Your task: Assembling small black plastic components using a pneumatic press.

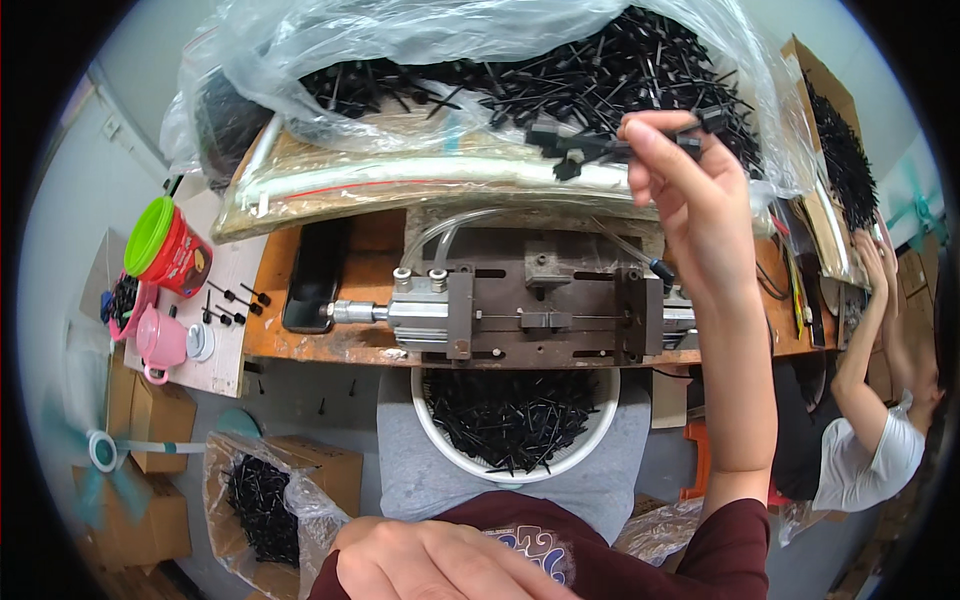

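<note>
My right hand (690,185) is raised over the front edge of the bag-lined box, its fingers pinched around several black plastic pieces (580,150) with blocky heads. A great heap of like black thin-stemmed pieces (640,75) lies behind it in clear plastic. My left hand (440,560) rests low against my dark red shirt, fingers stretched out and nothing visible in it; the lower edge cuts it off. Between them stands a metal clamping fixture (540,315) with a cylinder at each side. A white round basket (427,440) of black stemmed pieces sits on my lap.
At left are a red tub (185,255) with a green rim, a pink cup (160,342) and loose black pieces. A phone (312,280) lies beside the fixture. A carton (330,470) of pieces stands below. Another person (865,440) works at right.
</note>
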### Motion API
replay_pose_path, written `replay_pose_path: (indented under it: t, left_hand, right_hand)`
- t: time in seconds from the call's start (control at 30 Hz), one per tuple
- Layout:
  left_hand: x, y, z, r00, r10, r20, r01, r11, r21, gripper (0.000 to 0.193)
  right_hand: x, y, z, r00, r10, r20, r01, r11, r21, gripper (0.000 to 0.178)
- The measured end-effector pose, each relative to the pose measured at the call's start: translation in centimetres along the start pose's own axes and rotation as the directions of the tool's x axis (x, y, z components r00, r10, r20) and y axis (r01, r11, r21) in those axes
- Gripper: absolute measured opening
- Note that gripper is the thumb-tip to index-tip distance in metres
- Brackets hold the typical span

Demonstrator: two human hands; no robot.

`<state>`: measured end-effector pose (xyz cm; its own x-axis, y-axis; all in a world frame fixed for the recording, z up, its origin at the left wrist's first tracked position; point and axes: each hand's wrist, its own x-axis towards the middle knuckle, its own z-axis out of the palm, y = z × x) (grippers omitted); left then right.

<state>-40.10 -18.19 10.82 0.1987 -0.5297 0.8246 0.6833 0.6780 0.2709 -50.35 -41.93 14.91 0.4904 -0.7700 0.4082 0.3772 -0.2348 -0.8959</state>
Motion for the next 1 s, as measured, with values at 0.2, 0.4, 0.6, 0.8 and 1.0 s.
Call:
replay_pose_path:
  t: [0.2,0.4,0.6,0.8,1.0]
  left_hand:
    - [-0.6,3.0,-5.3,0.928,-0.055,0.369,0.034,0.997,0.063,0.031]
    - [-0.7,0.1,-4.1,0.848,-0.221,-0.482,0.529,0.28,0.801,0.055]
    - [-1.0,0.4,-3.9,0.843,-0.457,-0.282,0.433,0.265,0.862,0.036]
    - [-3.2,-2.0,-5.0,0.903,-0.336,-0.266,0.311,0.087,0.946,0.029]
    - [-4.0,-5.1,-8.3,0.912,-0.396,-0.108,0.002,-0.259,0.966,0.025]
  right_hand:
    - [-6.2,-0.1,-0.2,0.968,0.247,-0.053,-0.241,0.966,0.09,0.014]
    - [-12.0,1.8,-0.1,0.931,0.361,0.053,-0.365,0.913,0.183,0.008]
    - [-13.9,1.9,-0.2,0.934,0.357,-0.029,-0.357,0.934,0.002,0.009]
    - [-15.0,1.7,-0.7,0.951,-0.104,-0.292,-0.005,0.938,-0.348,0.012]
    - [-15.7,2.4,-0.9,0.945,0.025,-0.326,-0.093,0.976,-0.197,0.01]
